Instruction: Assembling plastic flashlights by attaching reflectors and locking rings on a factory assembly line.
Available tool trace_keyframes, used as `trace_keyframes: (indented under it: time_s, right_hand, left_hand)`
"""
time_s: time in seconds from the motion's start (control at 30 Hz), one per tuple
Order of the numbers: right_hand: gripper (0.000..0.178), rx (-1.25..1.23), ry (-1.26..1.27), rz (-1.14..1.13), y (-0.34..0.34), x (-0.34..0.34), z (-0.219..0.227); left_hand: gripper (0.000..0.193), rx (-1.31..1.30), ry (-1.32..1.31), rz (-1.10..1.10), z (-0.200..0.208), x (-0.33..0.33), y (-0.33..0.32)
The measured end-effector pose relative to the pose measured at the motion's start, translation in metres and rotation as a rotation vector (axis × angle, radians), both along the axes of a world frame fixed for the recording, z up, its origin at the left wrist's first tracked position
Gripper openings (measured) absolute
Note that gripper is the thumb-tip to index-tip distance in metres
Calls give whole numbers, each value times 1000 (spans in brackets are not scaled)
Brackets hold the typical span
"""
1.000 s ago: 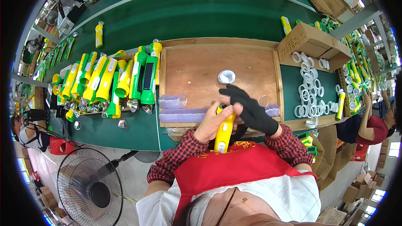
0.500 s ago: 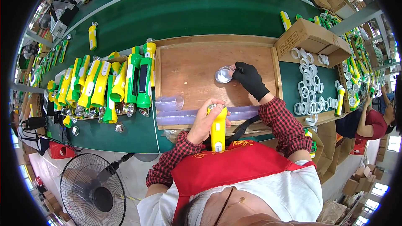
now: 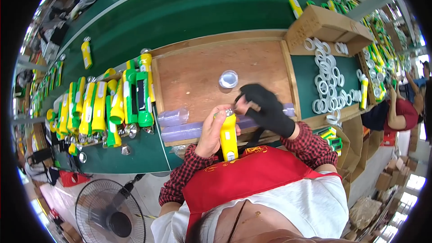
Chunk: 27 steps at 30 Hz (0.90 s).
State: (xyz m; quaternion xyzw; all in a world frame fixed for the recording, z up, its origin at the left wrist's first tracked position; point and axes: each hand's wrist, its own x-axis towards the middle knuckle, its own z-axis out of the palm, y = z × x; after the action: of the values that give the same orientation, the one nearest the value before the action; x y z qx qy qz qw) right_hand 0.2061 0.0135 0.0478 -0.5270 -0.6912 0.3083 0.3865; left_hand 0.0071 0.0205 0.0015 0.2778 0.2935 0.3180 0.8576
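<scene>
Left hand (image 3: 209, 131) grips the torch (image 3: 228, 143), pointing longways from apron (image 3: 252, 177) to tray (image 3: 202, 65). Right hand (image 3: 270, 111): can't tell. 1 fan (image 3: 110, 211) by the green table (image 3: 198, 13).

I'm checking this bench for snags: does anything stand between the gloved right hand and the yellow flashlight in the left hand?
Nothing visible does. The right hand is close beside the upper end of the yellow flashlight in the left hand. The clear round piece lies beyond, on the wooden tray.
</scene>
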Motion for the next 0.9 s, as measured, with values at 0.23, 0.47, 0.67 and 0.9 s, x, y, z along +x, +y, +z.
trace_keyframes:
  time_s: [0.23, 0.47, 0.67, 0.9]
  right_hand:
    - [25, 25, 16, 22, -39, 18, 2]
    - [21, -272, -1279, -970, -104, 168, -45]
    - [24, -192, -831, -818, -114, 196, -59]
    - [43, -26, 300, -68, -38, 30, 14]
  left_hand:
    - [29, -16, -65, -162, -1, 11, -1]
    - [27, -81, -59, -234, 5, 10, 0]
    - [27, -52, -48, -203, 10, 10, -6]
    - [34, 28, -134, -231, 23, -1, -18]
